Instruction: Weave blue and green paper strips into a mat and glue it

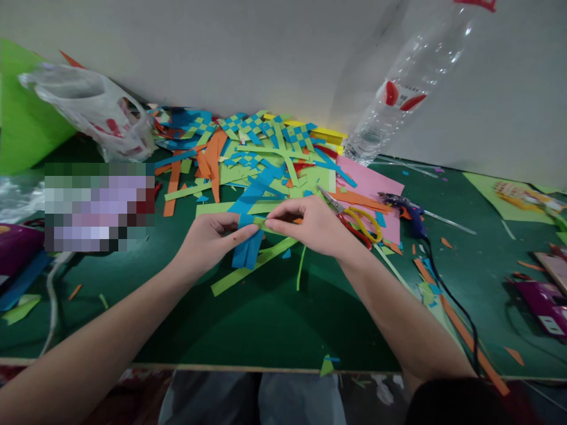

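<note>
My left hand pinches some blue paper strips between thumb and fingers, just above the green table. A green paper strip crosses the blue ones, and the fingertips of my right hand are closed on its end. Both hands nearly meet over this small piece. Below it lies a loose green strip, slanting across the table. Beside my right hand rest scissors with yellow and red handles, partly over pink paper.
Woven blue-and-green pieces and strips are heaped against the wall. A clear plastic bottle leans at the back right, near a blue glue gun with a black cord. At the left stand a white plastic bag and a blurred-out object.
</note>
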A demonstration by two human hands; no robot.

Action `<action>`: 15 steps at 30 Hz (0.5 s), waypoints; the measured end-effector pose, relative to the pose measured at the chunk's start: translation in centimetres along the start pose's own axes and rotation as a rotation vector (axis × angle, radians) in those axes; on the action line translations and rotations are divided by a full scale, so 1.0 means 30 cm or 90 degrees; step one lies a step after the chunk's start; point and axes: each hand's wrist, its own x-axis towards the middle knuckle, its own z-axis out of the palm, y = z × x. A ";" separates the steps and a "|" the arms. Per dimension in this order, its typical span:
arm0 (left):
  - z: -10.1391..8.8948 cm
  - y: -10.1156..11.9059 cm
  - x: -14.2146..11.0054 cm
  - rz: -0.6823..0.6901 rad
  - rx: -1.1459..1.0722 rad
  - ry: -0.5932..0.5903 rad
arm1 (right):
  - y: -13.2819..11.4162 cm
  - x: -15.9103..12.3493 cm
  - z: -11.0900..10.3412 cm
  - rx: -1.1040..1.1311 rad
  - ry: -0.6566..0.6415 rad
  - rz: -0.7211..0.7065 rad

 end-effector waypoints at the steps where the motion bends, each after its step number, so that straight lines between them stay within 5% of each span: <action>1: -0.001 0.001 -0.001 -0.006 0.002 -0.002 | -0.001 -0.001 0.000 0.001 -0.003 -0.005; 15: 0.000 0.004 0.002 -0.059 -0.064 -0.034 | -0.009 0.001 -0.008 0.012 0.026 0.013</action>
